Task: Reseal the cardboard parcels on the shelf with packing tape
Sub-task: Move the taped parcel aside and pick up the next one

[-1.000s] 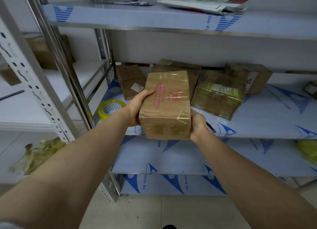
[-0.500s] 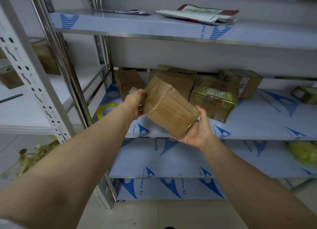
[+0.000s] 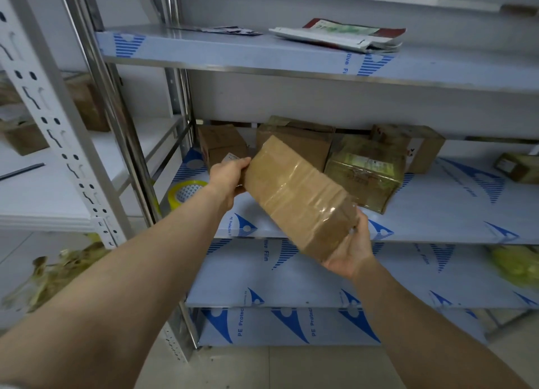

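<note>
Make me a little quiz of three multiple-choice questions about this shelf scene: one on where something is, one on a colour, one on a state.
1. Where does the roll of packing tape lie?
A. On the top shelf
B. On the floor
C. On the middle shelf, at its left end

2. What colour is the roll's rim?
A. Red
B. Yellow
C. Black

3. How is the cardboard parcel in the hands?
A. Tilted, held at both ends
B. Lying flat on a shelf
C. Open, flaps up

Answers:
1 C: the roll sits on the middle shelf, next to the post.
2 B: its ring shows yellow.
3 A: the left hand grips the raised end and the right hand cups the lower end.
</note>
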Available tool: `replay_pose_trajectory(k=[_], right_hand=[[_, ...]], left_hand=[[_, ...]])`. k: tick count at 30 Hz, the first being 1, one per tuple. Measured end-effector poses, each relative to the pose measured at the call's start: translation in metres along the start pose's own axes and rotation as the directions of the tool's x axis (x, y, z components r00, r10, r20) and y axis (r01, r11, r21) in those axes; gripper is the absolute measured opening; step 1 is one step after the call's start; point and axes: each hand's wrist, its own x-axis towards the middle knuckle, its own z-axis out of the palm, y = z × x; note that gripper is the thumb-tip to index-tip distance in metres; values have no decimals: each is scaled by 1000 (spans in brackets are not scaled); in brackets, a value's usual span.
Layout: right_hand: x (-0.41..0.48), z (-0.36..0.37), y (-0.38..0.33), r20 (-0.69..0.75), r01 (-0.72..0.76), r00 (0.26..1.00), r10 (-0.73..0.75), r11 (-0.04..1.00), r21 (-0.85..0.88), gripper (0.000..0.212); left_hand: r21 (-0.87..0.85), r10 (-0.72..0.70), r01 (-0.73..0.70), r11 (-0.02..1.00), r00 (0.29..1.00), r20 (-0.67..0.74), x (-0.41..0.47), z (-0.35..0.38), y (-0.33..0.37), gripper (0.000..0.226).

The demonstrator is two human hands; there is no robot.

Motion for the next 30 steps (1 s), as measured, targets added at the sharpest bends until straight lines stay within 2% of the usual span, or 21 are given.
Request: replay_pose_trajectory(k=[1,3,5,6,8,9,11,12,13,15,16,17,18,20,21,25,26,28,30], right_hand=[[-1,3,-3,15,32,999,-32,999,-13,66],[-6,13,-10,85,96,993,-87,990,-105,60],[-5,20,-18,156,199,975,-156,928,-315,64],[-5,25,-22,193,243,966,-172,860,-449,71],[-3,32,-28,219,285,958,-185,701,-654,89],[-1,36,-31,226,305,952,-205,617,-725,99],[-1,46,-36,300,380,919,-254,376,-845,117],[0,50,-37,343,405,901,-267,229,-885,122],[0,55,-36,383,421,880,-282,89,-903,124],[3,62,-34,436,418,835,-335,-128,-899,126],[3,65,-32,462,414,809,-363,-204,-887,128],[5,66,-31,482,404,792,-376,-269,-874,130],[5,66,-29,500,394,781,-375,-325,-860,132],[9,65,-23,517,375,774,-365,-392,-840,136],[10,65,-20,524,368,767,-371,-415,-832,137],[16,63,-12,559,331,738,-377,-520,-788,141],[17,63,-11,551,327,745,-375,-514,-793,142],[18,63,-11,508,342,774,-379,-426,-838,138],[19,66,-11,494,374,772,-400,-342,-862,117]], left_hand=[[27,-13,13,1000,1000,0,2,-2,-1,40],[87,-87,79,993,992,87,4,-8,-4,59],[136,-178,160,978,975,135,5,-17,-5,81],[153,-208,186,971,968,141,6,-22,-5,88],[138,-236,217,966,961,145,10,-28,-7,82],[103,-230,217,971,963,141,9,-29,-7,69],[35,-203,200,979,973,107,6,-27,-8,35],[32,-198,196,980,976,91,6,-27,-9,27],[33,-198,196,980,975,97,5,-27,-10,29],[30,-192,190,981,971,140,6,-27,-9,62],[34,-191,188,982,969,158,7,-26,-10,79],[35,-186,183,983,965,185,7,-26,-9,85],[36,-178,174,984,958,226,4,-24,-8,81],[43,-145,139,989,951,273,1,-20,-7,60],[35,-124,119,992,958,257,1,-18,-7,58],[-71,-71,84,994,983,171,9,-17,-9,83],[-78,-56,70,994,985,165,10,-17,-9,83],[-73,-24,37,997,986,163,10,-16,-8,85],[-37,-8,15,999,984,176,8,-14,-6,93]])
